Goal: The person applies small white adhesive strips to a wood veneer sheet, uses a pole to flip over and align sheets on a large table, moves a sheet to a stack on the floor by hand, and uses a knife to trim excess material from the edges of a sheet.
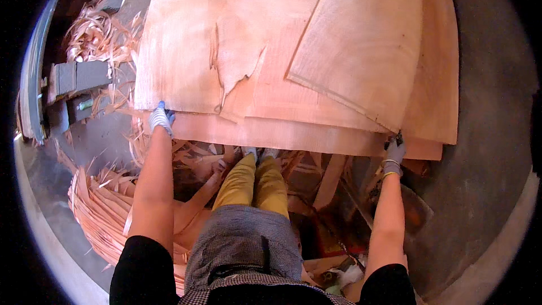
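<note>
Thin pinkish wood veneer sheets (pixel 282 133) lie stacked in front of me, their near edges uneven. A broad veneer sheet (pixel 175 62) on the left has a jagged tear in it. At its near left corner, my left hand (pixel 162 117), in a white-and-blue glove, is closed on the edge. A narrower veneer piece (pixel 361 39) lies slanted over the right side of the stack. My right hand (pixel 394 151), in a grey glove with dark fingertips, is closed at that piece's near corner. The undersides of both grips are hidden.
A bundle of veneer strips (pixel 101 209) lies on the floor at the left. Curled shavings (pixel 99 34) and grey blocks (pixel 82 76) are at the far left. Loose scraps (pixel 330 181) surround my feet under the stack's near edge. Grey floor (pixel 485 107) runs along the right.
</note>
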### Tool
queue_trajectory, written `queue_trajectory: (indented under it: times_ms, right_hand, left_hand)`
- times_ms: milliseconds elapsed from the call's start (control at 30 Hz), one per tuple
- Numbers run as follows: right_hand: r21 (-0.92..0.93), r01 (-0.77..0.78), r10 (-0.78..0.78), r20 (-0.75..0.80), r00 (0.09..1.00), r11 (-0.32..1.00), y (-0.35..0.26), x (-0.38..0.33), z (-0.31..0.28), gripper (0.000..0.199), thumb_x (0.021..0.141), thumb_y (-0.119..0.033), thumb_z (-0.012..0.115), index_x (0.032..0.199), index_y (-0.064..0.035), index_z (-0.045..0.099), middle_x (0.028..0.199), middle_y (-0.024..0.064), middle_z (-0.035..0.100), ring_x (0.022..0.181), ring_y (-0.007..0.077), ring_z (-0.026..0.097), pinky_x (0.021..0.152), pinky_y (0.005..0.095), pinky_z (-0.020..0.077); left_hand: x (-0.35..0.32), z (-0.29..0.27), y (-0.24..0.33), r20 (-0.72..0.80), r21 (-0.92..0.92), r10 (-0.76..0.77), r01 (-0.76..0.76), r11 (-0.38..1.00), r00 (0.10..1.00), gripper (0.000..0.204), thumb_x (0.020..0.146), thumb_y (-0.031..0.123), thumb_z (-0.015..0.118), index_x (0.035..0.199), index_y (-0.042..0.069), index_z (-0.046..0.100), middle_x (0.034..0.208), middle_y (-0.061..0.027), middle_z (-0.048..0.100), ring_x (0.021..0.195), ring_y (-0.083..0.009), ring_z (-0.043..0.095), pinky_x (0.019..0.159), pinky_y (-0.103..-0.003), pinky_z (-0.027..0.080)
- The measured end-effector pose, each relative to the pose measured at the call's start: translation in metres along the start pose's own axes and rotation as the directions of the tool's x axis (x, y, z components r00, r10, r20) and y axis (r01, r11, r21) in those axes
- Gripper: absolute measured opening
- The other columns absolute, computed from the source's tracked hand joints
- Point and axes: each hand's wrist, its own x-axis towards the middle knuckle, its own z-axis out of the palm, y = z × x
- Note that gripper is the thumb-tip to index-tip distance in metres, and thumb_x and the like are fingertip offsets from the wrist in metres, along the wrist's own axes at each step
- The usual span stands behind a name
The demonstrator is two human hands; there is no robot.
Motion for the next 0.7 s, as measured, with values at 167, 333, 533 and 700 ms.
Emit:
queue_trajectory:
  times_ms: [167,333,533,700]
  right_hand:
    - [-0.18,0.281,-0.298,-0.076,0.951,0.943,0.056,0.03,-0.02,0.03,0.082,-0.004,0.05,0.112,0.002,0.049,0.081,0.0044,0.055,0.06,0.0102,0.051,0.05,0.0243,0.043]
    - [-0.459,0.454,-0.5,0.025,0.866,0.763,0.026,-0.006,-0.009,0.041,0.082,-0.007,0.05,0.12,0.0021,0.04,0.09,0.0123,0.058,0.072,0.0205,0.056,0.06,0.0307,0.0461]
    - [-0.779,0.265,0.131,0.403,0.906,0.568,0.074,-0.139,-0.049,0.05,0.075,-0.016,0.058,0.117,0.0027,0.04,0.103,0.0224,0.054,0.092,0.0331,0.054,0.077,0.0388,0.0423]
    - [-0.751,0.243,0.532,0.622,0.575,0.614,0.048,-0.236,-0.039,0.042,0.075,-0.032,0.057,0.103,0.0002,0.055,0.103,0.0206,0.056,0.097,0.0315,0.053,0.079,0.0376,0.0419]
  left_hand:
    - [0.0,0.021,0.0,0.011,-0.093,-0.089,0.089,0.992,0.996,0.031,0.079,0.033,0.059,0.101,0.012,0.05,0.088,-0.0049,0.055,0.078,-0.0204,0.054,0.067,-0.036,0.044]
    - [-0.037,0.019,0.015,0.113,-0.152,-0.161,0.178,0.972,0.98,0.028,0.079,0.036,0.059,0.092,0.011,0.053,0.085,-0.0041,0.056,0.073,-0.0168,0.054,0.063,-0.033,0.043]
    - [-0.103,0.021,-0.033,0.331,0.324,0.37,-0.473,0.819,0.868,0.038,0.079,0.034,0.057,0.1,0.002,0.054,0.096,-0.0156,0.056,0.087,-0.0209,0.053,0.077,-0.031,0.041]
    - [-0.188,0.096,-0.025,0.723,0.52,0.515,-0.853,0.034,0.461,0.072,0.068,0.038,0.065,0.124,0.002,0.038,0.126,-0.0201,0.037,0.116,-0.0312,0.035,0.097,-0.042,0.027]
